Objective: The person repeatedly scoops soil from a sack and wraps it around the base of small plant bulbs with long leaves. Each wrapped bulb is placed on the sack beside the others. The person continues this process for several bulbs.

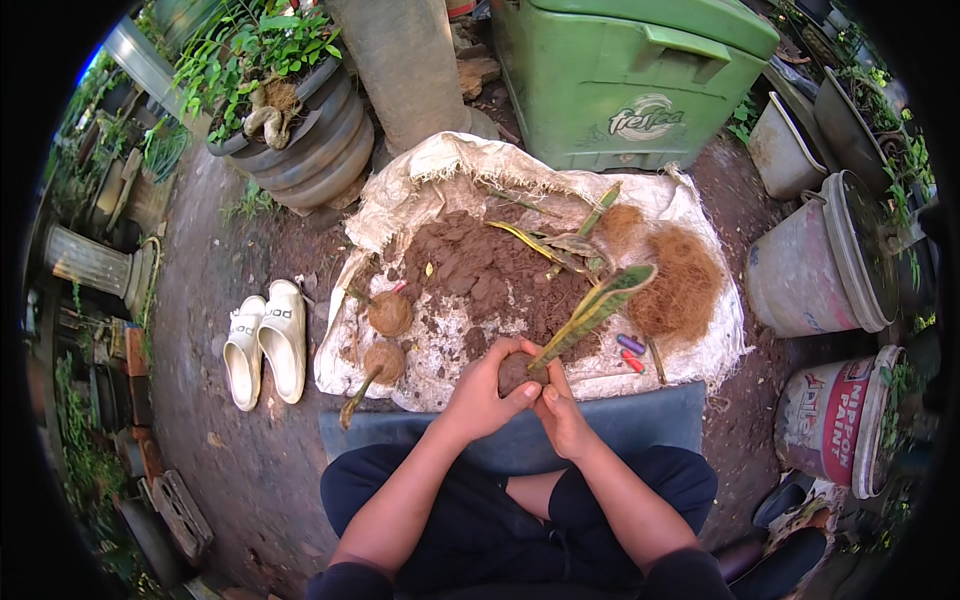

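Observation:
Between my two hands is a ball of dark soil (517, 373) with a variegated snake plant leaf (592, 311) standing up out of it, leaning right. My left hand (487, 390) wraps the ball's left side; my right hand (559, 409) grips it from the right. Beyond them a heap of moist brown soil (480, 262) lies on a white woven sack (442, 161). Two fibre-wrapped balls, an upper (390, 313) and a lower one (385, 361), each with a leaf, rest at left. Brown coconut fibre (675, 285) lies at right, near a purple thread spool (631, 344) and a red one (632, 361).
A dark mat (622, 427) lies before my crossed legs. White clogs (282, 341) stand left of the sack. A potted plant (315, 142) and a green cooler box (637, 82) stand behind it. Paint buckets (810, 262) line the right side. More loose leaves (600, 208) lie by the soil.

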